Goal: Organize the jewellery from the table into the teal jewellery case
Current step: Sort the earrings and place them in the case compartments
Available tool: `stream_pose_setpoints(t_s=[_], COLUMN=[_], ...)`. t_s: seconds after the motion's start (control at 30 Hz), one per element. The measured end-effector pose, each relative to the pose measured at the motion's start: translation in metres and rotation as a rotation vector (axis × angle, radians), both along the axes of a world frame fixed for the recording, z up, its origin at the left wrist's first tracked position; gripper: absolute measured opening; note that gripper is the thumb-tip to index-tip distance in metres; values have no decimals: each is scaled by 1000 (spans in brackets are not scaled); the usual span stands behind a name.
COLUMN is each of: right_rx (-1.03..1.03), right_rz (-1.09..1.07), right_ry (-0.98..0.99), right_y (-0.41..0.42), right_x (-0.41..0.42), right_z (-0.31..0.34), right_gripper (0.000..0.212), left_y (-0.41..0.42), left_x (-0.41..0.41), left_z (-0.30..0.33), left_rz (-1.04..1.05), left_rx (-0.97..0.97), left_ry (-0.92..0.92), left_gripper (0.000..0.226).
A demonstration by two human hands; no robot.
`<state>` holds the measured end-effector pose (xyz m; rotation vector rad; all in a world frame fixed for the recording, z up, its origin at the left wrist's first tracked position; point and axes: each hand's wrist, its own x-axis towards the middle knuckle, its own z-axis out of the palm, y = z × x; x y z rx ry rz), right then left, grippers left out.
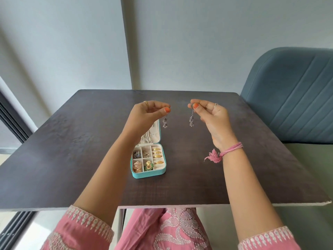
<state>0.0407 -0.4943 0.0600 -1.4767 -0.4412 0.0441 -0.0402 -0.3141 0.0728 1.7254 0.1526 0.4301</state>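
The teal jewellery case (pixel 149 174) lies open on the dark table (pixel 207 177), its tray holding gold rings, earrings and other pieces, with white chains in the raised lid. Above and behind the case my left hand (pixel 144 114) pinches a silver drop earring (pixel 165 122) that dangles from thumb and finger. To the right my right hand (pixel 213 116) pinches a matching silver drop earring (pixel 191 120), also hanging free. Both hands are raised over the table, about a hand's width apart.
A blue upholstered chair (pixel 292 98) stands at the table's right far corner. A grey wall runs behind, and a dark window frame (pixel 12 120) is at the left. A pink thread band with a tassel circles my right wrist.
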Motion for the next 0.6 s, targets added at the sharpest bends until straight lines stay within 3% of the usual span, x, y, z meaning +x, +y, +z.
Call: stream_pose_setpoints(t_s=[0.6], right_rx=[10], right_rz=[82], right_ry=[42], right_y=[30], right_x=[-24], right_z=[-13], right_gripper=[12], left_y=[38], left_x=[-48], left_z=[-31], left_rz=[144], left_rx=[282], left_ry=[206], left_gripper=[9])
